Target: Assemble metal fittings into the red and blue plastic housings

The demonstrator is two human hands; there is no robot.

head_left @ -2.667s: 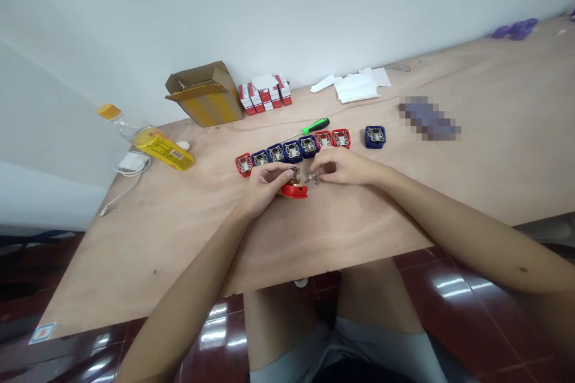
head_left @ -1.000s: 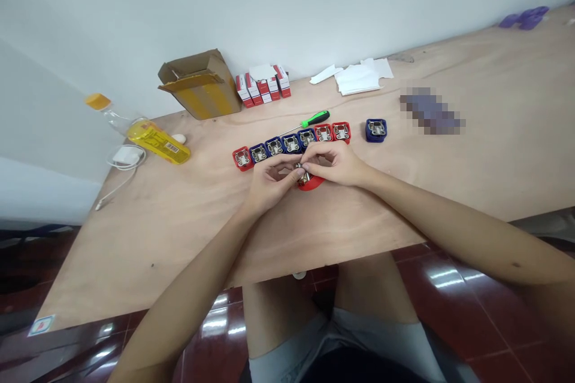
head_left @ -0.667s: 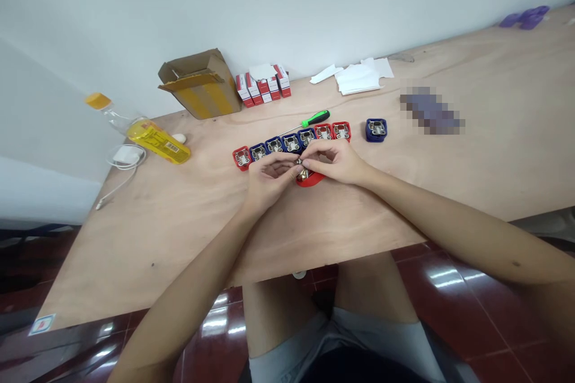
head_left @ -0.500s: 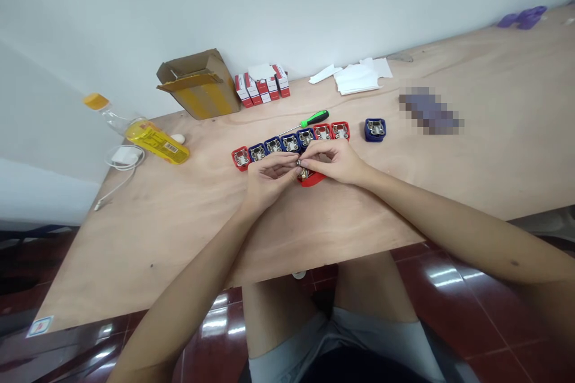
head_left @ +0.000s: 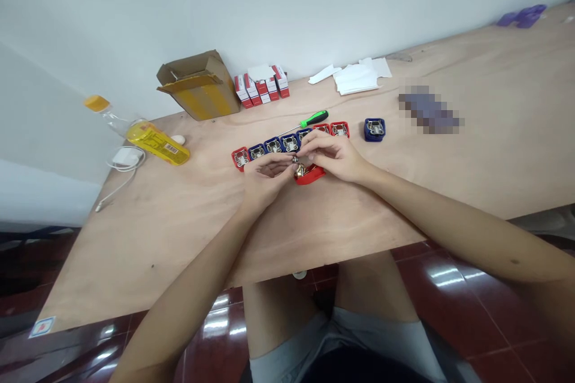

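A red plastic part (head_left: 309,173) with brass metal fittings on it sits on the wooden table (head_left: 278,227) between my hands. My left hand (head_left: 265,175) curls beside it, fingertips pinching a small metal piece at its left edge. My right hand (head_left: 332,154) is closed over the part from the right, fingertips meeting the same small piece. Just behind my hands runs a row of red and blue plug bases (head_left: 269,147) with metal contacts, and one blue base (head_left: 374,129) stands apart to the right. A green-handled screwdriver (head_left: 309,119) lies behind the row.
An open cardboard box (head_left: 199,85) and small red-and-white boxes (head_left: 262,85) stand by the wall. White papers (head_left: 357,76) lie at the back right. A yellow bottle (head_left: 148,137) and a white charger with cable (head_left: 123,161) lie at the left. Purple objects (head_left: 523,14) sit far right.
Both hands closed together over the red part, which shifted slightly right. My right hand picked the small metal piece off the table and brought it to the part.
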